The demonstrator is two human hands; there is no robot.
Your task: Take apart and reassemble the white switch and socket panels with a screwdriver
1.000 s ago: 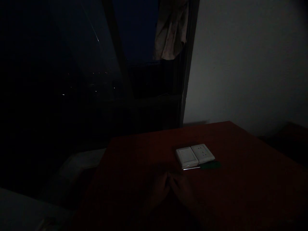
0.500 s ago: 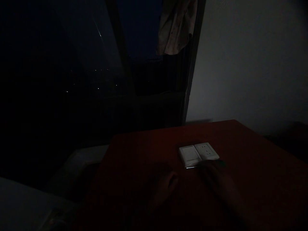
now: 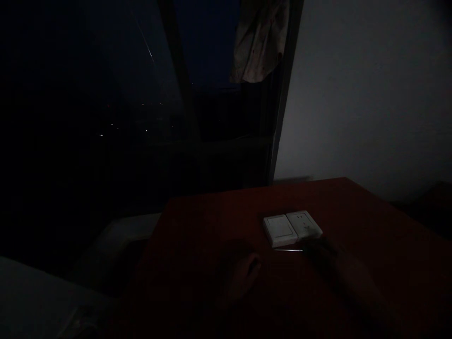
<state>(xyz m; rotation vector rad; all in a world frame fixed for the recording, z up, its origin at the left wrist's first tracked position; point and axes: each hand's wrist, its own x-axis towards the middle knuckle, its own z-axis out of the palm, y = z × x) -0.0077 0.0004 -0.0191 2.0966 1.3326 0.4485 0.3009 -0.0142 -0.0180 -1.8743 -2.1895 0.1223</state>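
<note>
In deep shadow, my right hand [image 3: 335,259] has its fingers closed over the handle of a screwdriver [image 3: 289,250]. The thin shiny shaft points left; the green handle is hidden beneath the fingers. Just behind it, a white wall switch [image 3: 280,228] and a white wall socket [image 3: 302,222] lie side by side, face up. My fingers cover a little of the socket's near edge. My left hand [image 3: 243,275] rests curled on the table, left of the screwdriver's tip, with nothing visible in it.
The reddish-brown table [image 3: 219,212] reaches back to a dark window [image 3: 212,117] and a pale wall [image 3: 363,94]. A cloth [image 3: 261,42] hangs at the window's upper right. A pale ledge [image 3: 130,230] shows left of the table.
My hands were together in front of the plates and have parted. The right one moved right to the screwdriver's handle, and the shaft has come slightly away from the switch. The left stayed curled.
</note>
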